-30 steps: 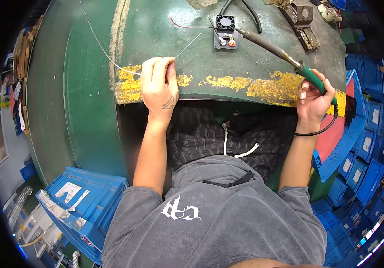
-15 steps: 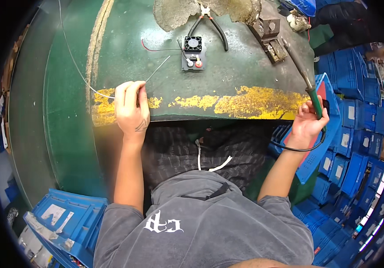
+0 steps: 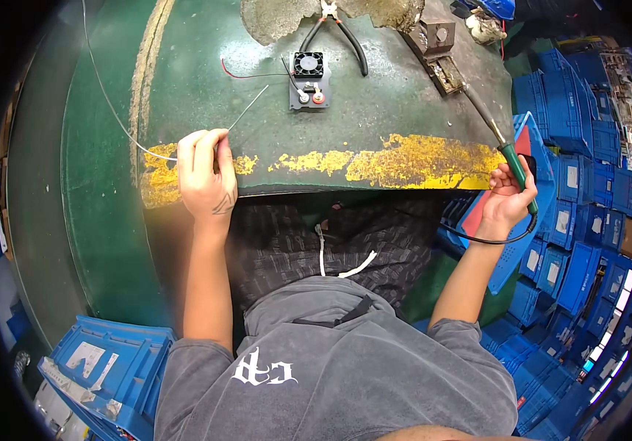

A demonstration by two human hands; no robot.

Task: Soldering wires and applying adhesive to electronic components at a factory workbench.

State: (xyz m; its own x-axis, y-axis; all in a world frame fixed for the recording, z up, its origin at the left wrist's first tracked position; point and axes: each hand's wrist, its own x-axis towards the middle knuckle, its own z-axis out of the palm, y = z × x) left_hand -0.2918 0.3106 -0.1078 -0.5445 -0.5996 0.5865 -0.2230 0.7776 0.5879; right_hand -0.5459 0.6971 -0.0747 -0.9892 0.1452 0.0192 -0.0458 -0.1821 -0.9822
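Observation:
My left hand (image 3: 206, 173) pinches a thin silvery solder wire (image 3: 248, 107) above the bench's front edge. The wire's short end points away to the right; its long part curves off to the far left. My right hand (image 3: 508, 195) is wrapped round the green handle of a soldering iron (image 3: 514, 163). The iron's tip end is at the small metal stand (image 3: 446, 76), and its exact point is hard to make out. Between my hands, farther back, lies a dark board (image 3: 309, 103) with a small black fan (image 3: 309, 65), two ring terminals and thin red and black wires.
Pliers (image 3: 360, 53) with dark handles lie behind the fan, by a rough-edged grey slab (image 3: 375, 13). Worn yellow paint (image 3: 419, 162) runs along the edge of the green bench (image 3: 206, 88). Blue crates (image 3: 566, 88) are stacked right; another blue crate (image 3: 110, 360) is at lower left.
My right hand has brought the soldering iron's tip down and left, onto the metal stand. My left hand keeps its pinch on the solder wire. The whole view has shifted slightly.

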